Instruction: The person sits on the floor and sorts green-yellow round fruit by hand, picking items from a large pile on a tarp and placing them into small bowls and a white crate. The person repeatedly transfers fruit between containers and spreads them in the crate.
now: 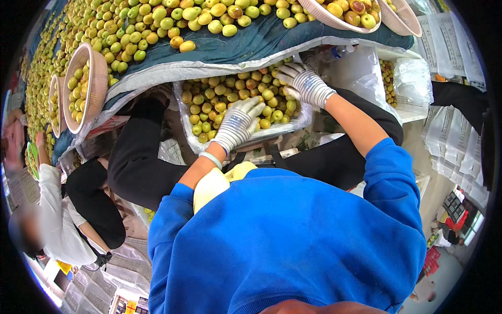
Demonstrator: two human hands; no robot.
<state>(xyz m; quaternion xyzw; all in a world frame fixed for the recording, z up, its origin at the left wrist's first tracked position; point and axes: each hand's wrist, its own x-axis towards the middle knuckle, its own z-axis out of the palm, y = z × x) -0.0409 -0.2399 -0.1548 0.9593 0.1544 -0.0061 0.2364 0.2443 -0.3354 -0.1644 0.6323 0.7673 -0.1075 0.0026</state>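
Observation:
Yellow-green fruits, some with brown patches, fill a crate lined with clear plastic (188, 131) between my knees. My left hand (238, 125), in a striped white knit glove with a pale bangle at the wrist, lies palm down on the fruits near the crate's front edge. Over the crate's back right corner is my right hand (306, 84), gloved alike, its fingers spread and touching the fruits. Neither hand visibly holds a fruit, though what is under the palms is hidden. Above the crate, more fruits (190, 13) are heaped on a table covered with dark blue cloth (251, 41).
Pink plastic baskets with fruits stand at the table's left (94, 84) and top right (333, 17). A plastic bottle (337, 53) lies beyond my right hand, near a white crate (415, 106) of fruits. A co-worker in white (59, 219) sits at the left. Wrapped stacks stand at the right.

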